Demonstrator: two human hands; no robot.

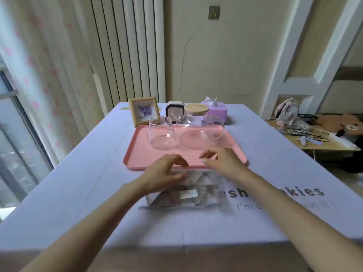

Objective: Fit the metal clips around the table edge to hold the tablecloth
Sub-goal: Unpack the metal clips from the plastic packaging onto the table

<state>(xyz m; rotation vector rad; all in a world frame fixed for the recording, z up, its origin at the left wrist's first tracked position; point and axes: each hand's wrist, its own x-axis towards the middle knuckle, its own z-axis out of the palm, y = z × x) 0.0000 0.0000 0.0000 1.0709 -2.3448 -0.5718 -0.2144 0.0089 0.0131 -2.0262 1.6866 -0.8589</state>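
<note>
Left hand (167, 170): fingers curled loosely, palm down, resting on far left edge of clear plastic bag (188, 195); grip on bag cannot be confirmed. Metal clips (172, 197) faintly visible inside bag, below and between both hands; count not readable. Bag flat on lilac tablecloth (78, 183) covering table. Right hand (222, 160): open, fingers spread, hovering over bag's far right corner and near rim of pink tray (137, 154). Beyond both hands, on tray: glass cup (161, 134), glass teapot (198, 132) with wooden lid. Farther back: picture frame (144, 111), tissue box (215, 110).
</note>
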